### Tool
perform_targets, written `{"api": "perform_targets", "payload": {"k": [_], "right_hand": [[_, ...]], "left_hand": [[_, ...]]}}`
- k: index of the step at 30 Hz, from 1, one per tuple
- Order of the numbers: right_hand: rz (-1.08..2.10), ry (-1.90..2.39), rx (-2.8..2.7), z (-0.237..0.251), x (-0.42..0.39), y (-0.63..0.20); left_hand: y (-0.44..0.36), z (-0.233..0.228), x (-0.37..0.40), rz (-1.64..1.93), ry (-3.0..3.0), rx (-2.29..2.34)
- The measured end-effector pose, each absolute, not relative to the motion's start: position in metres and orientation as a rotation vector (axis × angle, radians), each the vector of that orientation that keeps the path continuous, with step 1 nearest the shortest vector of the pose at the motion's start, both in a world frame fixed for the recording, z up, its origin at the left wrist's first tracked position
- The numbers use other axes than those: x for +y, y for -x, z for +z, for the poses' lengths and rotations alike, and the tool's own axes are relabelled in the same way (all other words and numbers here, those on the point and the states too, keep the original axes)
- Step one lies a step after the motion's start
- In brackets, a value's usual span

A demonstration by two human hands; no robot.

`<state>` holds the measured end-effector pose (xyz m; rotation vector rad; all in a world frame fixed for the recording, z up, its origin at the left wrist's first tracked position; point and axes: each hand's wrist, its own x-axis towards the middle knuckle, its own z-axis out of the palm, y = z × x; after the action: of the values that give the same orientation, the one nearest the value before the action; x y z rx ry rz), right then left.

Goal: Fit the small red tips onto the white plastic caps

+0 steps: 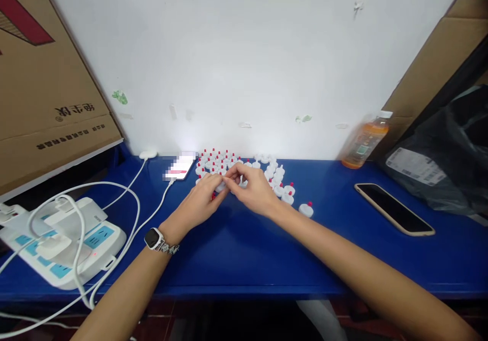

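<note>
On blue table [236, 249]: two hands [229, 191], two phones [394, 209], one bottle [364, 140].

Two phones: one lit [180, 167] at centre left, one dark [394, 209] at right. One orange bottle [364, 140], one power strip [63, 242], one wristwatch [154, 239]. Dozens of small white caps [280, 186], too many to count exactly.

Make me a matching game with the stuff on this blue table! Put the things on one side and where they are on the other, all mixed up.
Things:
1. orange bottle
2. power strip
3. dark phone
4. white caps with red tips

Places:
A. far left
B. lying flat on the right
C. by the wall, at the fingertips
D. against the wall, right

Pairs: 1-D, 2-A, 3-B, 4-C
</note>
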<state>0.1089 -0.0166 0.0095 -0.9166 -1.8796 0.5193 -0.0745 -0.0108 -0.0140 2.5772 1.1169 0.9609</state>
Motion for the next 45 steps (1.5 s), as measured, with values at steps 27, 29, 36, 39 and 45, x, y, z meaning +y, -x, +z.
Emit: {"api": "perform_targets", "payload": {"k": [27, 29, 36, 39, 45], "right_hand": [[0.747, 0.948, -1.780, -0.028, -0.008, -0.110], [0.881, 0.917, -1.683, -0.029, -0.008, -0.113], [0.975, 0.809, -1.603, -0.029, -0.012, -0.110], [1.058, 0.757, -1.533, -0.028, -0.012, -0.111], [0.980, 0.814, -1.688, -0.026, -0.011, -0.116]], "left_hand": [[0.090, -0.022, -0.010, 0.868, -2.486, 1.284], [0.082, -0.023, -0.015, 0.867, -2.523, 1.255], [0.072, -0.022, -0.023, 0.786, -2.632, 1.162], [0.072, -0.021, -0.023, 0.779, -2.637, 1.153], [0.073, -0.022, -0.023, 0.777, -2.640, 1.190]]}}
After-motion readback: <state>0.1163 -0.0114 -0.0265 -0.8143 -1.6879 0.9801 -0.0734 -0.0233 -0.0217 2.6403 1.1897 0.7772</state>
